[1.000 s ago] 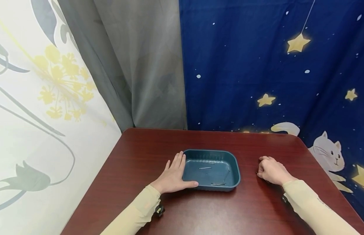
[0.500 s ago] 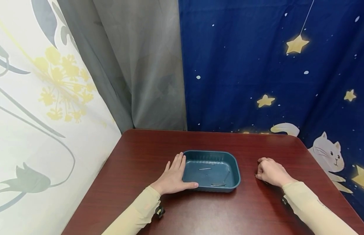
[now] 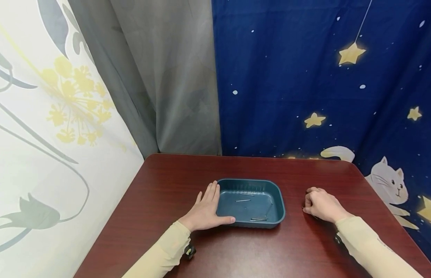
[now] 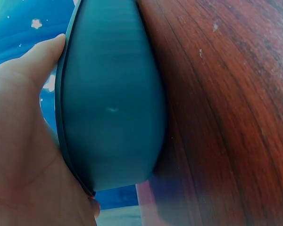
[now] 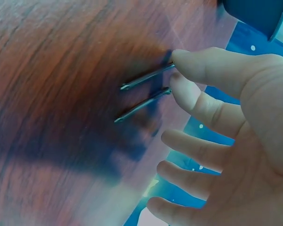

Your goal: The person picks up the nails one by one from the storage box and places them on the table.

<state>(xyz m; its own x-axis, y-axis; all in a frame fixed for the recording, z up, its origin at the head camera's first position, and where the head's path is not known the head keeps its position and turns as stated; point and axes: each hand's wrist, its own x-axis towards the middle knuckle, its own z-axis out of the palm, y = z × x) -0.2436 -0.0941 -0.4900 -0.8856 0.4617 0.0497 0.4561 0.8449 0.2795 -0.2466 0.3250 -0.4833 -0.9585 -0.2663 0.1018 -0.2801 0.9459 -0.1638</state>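
Observation:
A dark teal plastic tray [image 3: 250, 224] stands on the table with several thin metal nails [image 3: 258, 219] lying in it. My left hand [image 3: 205, 210] rests along the tray's left side, fingers straight, thumb on the front rim. In the left wrist view the thumb lies against the rim of the tray [image 4: 113, 108]. To the right of the tray, my right hand [image 3: 324, 204] is low over the table. Its thumb and index finger pinch the end of one nail [image 5: 148, 76], seen in the right wrist view. A second nail [image 5: 141, 105] lies alongside, its head by the index fingertip.
The dark red wooden table [image 3: 180, 170] ends at a rounded back edge before a grey curtain [image 3: 184, 77] and a blue star-patterned curtain [image 3: 271, 77]. A white patterned wall covering [image 3: 97, 166] borders the left side. Bare tabletop separates the tray from my right hand.
The right thumb and fingertips have shifted very slightly, close over the same spot on the table. The left hand and the tray have kept their places.

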